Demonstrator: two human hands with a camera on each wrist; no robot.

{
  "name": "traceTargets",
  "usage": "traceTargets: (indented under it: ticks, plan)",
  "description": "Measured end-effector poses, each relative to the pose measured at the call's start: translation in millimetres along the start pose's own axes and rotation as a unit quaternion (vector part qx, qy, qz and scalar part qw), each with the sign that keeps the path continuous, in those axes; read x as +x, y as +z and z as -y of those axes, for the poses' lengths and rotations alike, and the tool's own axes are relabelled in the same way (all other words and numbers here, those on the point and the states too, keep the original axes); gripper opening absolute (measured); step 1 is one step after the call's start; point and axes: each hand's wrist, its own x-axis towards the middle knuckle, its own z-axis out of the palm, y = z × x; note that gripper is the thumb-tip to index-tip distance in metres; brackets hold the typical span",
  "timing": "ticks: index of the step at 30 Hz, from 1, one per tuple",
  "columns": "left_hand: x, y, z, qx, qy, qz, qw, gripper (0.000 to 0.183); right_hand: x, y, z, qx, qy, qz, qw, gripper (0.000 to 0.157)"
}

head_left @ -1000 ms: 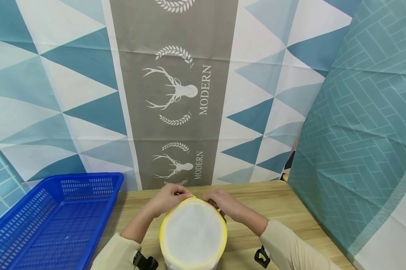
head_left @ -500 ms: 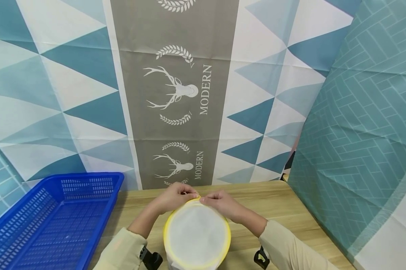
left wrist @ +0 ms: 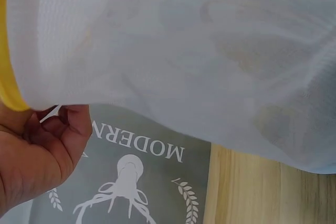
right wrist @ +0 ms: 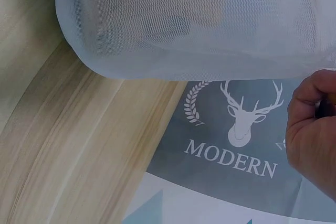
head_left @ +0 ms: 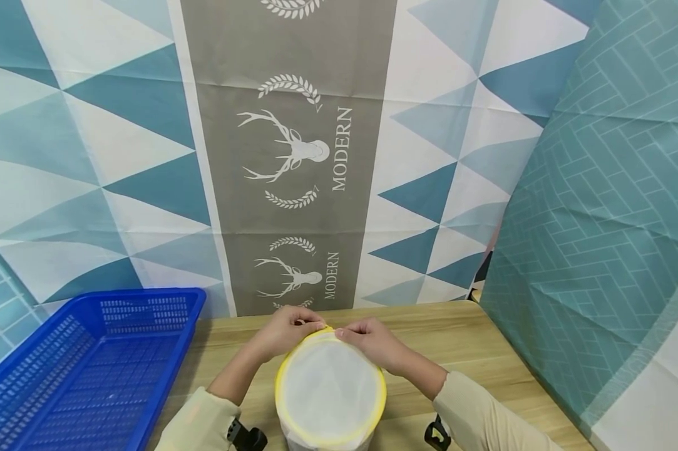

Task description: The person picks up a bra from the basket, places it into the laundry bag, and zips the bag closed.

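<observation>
A white mesh laundry bag (head_left: 330, 388) with yellow trim stands on the table, its round top facing up. At the far side of the trim, my left hand (head_left: 287, 330) pinches the yellow edge between thumb and fingers. Close beside it on the right, my right hand (head_left: 372, 341) pinches the same rim with curled fingers. Faint coloured shapes show through the bag's mesh side (left wrist: 173, 51) in the left wrist view; what they are cannot be told. The right wrist view has the right hand (right wrist: 315, 124) at the bag's edge, its fingertips partly out of frame.
A blue plastic basket (head_left: 186, 338) with perforated sides stands at the left. Beneath the bag lies a wood-grain table (head_left: 429, 326). Patterned cloth (head_left: 293, 207) hangs behind it, and a teal cloth (head_left: 603, 250) hangs at the right.
My right hand has come left and up along the rim, from the bag's right side to beside my left hand. The bag's top has shifted slightly right.
</observation>
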Motion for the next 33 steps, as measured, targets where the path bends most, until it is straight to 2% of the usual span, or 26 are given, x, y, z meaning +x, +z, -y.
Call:
traceTargets:
  ticks: [8,17,33]
  plan:
    - [1.0,1.7,3.7,-0.001,0.021,0.011,0.9997,0.019,2.7,0.2,-2.1,0.015,0.013,-0.003,1.0,0.035]
    - [1.2,2.3,4.9,0.001,0.016,0.029,0.9995,0.018,4.8,2.2,-2.4,0.008,-0.004,0.027,1.0,0.033]
    - [-2.0,-1.1,9.7,0.009,0.016,0.013,0.9997,0.018,1.3,2.5,-2.9,0.003,-0.001,0.006,1.0,0.035]
